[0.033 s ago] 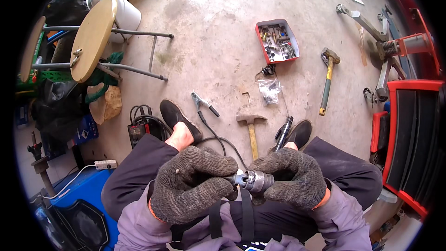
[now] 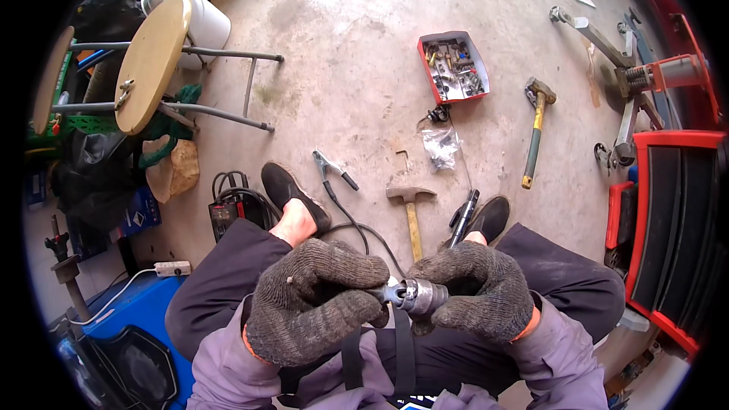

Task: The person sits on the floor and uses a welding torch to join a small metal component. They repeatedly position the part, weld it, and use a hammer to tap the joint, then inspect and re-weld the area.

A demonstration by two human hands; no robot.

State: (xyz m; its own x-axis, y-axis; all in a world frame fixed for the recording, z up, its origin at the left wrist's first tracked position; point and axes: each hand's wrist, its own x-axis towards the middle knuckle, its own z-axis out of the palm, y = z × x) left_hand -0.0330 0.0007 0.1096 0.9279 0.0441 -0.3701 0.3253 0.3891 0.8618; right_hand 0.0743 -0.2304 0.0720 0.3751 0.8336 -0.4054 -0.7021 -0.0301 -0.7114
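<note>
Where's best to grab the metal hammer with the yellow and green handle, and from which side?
Probably around the green near half of the handle, coming from your side with the gray gloved right hand once freed: the blocky head lies beyond, and the straight handle points toward you.

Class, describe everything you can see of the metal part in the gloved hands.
The metal part looks grey and worn. Its narrower end points left, pinched by the gloved left hand; a wider, ringed, roughly cylindrical section lies toward the gloved right hand, which grips it. It is held sideways, above the dark trousers. Both ends are partly hidden.
</note>
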